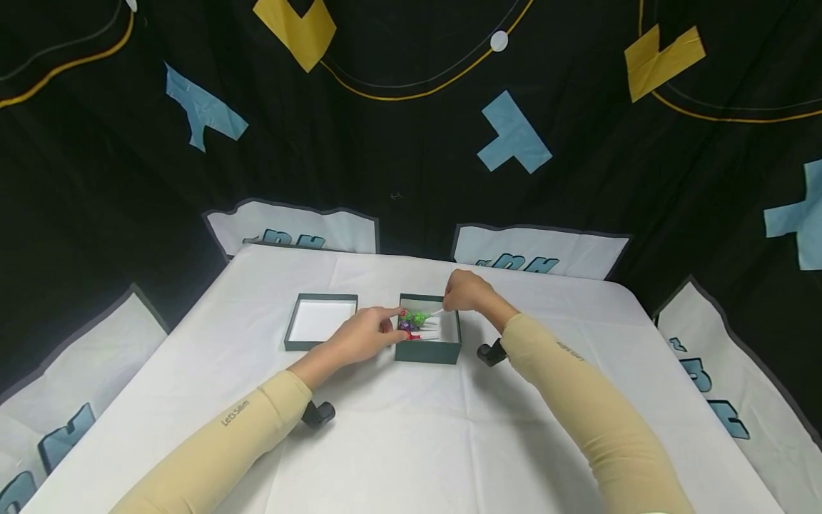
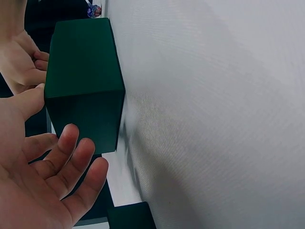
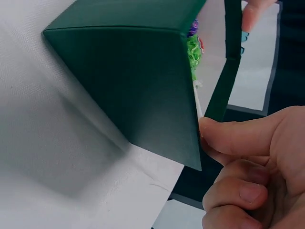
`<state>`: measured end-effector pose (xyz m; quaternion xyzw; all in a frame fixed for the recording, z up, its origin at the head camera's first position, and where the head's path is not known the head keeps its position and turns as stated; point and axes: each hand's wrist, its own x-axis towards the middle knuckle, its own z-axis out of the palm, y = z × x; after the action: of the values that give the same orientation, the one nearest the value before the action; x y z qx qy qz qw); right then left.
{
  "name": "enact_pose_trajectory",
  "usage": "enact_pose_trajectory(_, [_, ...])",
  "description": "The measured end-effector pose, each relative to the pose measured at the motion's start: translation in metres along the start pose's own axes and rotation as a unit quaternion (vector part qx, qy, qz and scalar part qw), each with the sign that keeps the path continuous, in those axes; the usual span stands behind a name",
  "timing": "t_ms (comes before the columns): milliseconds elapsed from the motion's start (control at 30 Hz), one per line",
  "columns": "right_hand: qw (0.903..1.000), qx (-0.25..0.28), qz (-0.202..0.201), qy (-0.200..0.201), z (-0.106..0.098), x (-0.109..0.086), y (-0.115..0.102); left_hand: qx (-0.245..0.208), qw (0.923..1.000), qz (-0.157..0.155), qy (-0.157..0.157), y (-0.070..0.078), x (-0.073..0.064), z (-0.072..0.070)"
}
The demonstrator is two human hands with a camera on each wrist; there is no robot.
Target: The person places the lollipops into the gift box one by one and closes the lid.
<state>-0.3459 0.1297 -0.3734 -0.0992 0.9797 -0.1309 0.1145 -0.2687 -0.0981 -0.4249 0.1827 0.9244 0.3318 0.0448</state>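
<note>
A dark green box with a pale inside stands on the table, holding several wrapped lollipops with white sticks. Inside it, a green-wrapped lollipop lies near the back, and a purple one and a red one lie in front of it. My right hand pinches the white stick of the green lollipop at the box's right rim. At the left rim, my left hand touches the box with thumb and forefinger spread, its other fingers loosely bent.
Left of the box lies its dark green lid, white inside facing up. A lollipop with a blue-purple wrapper shows past the box in the left wrist view. White cloth covers the table; a black curtain hangs behind.
</note>
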Motion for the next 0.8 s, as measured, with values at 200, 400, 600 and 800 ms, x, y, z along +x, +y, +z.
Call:
enact_pose_trajectory(200, [0.9997,-0.022,0.009,-0.007,0.000,-0.001,-0.005,-0.002,1.0000,-0.001,-0.001,0.000,0.001,0.000])
enact_pose_trajectory(400, [0.9961,-0.085,0.017,-0.017,0.001,-0.001,-0.011,-0.004,1.0000,0.005,-0.002,0.000,0.000,-0.001])
enact_pose_trajectory(600, [0.9863,-0.163,0.012,-0.022,0.007,-0.002,-0.021,-0.007,1.0000,0.001,0.000,0.001,-0.001,-0.001])
enact_pose_trajectory(800, [0.9802,-0.197,0.006,-0.013,0.014,-0.001,-0.024,-0.008,1.0000,0.003,0.002,0.001,-0.001,-0.001])
